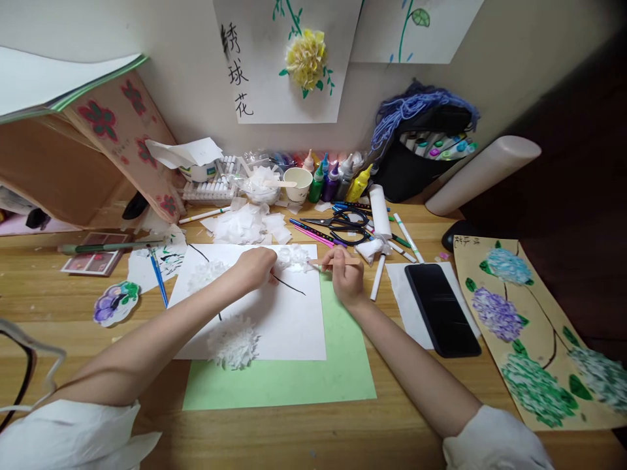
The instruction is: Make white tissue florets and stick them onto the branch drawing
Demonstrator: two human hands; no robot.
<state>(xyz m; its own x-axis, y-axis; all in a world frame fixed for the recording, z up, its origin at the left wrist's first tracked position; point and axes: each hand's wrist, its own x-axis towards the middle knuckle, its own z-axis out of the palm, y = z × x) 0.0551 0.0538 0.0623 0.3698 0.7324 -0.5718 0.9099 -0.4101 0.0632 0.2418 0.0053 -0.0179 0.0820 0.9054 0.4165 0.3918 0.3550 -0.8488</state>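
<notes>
A white paper sheet [289, 320] lies on a green sheet [343, 365] on the wooden desk. It carries black drawn stems and white tissue flower clusters; one tissue flower [234, 343] sits near its front edge, another tissue flower [294, 256] at its far edge. My left hand [255, 266] is closed, its fingers pressed down beside the far tissue flower. My right hand [347, 274] grips a flat wooden stick [337, 262], whose tip points left at that flower.
A black phone [441, 307] lies on white paper to the right, beside a tan painting of flowers [529, 326]. Scissors [337, 225], pens, paint bottles [337, 179], a paper cup [298, 183] and a pile of tissue pieces [247, 225] crowd the back. A cardboard box [73, 156] stands left.
</notes>
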